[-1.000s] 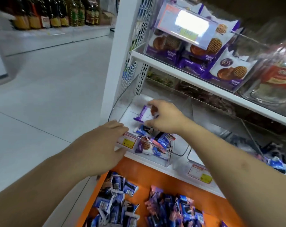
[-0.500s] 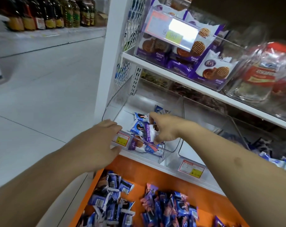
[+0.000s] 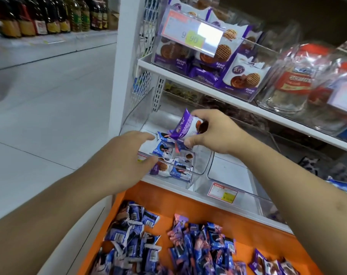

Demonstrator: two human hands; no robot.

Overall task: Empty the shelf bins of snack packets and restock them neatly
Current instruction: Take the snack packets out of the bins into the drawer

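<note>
Purple packet [image 3: 185, 126] apparently pinched in right hand [image 3: 214, 132].

A grocery shop aisle. White shelving [image 3: 198, 80] carries clear bins of wrapped biscuits, a price tag [image 3: 192, 34] reading 9.90 is clipped to one bin, and bottles [image 3: 49, 16] line a far shelf across the tiled floor [image 3: 49, 96].

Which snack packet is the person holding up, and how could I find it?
Find the clear bin at the left end of the middle shelf, just above the orange ledge. Over it, the right hand pinches one purple packet. It is the only packet lifted off the pile, and it is purple and white with a brown cookie picture, unlike the mostly blue packets below it.
</note>
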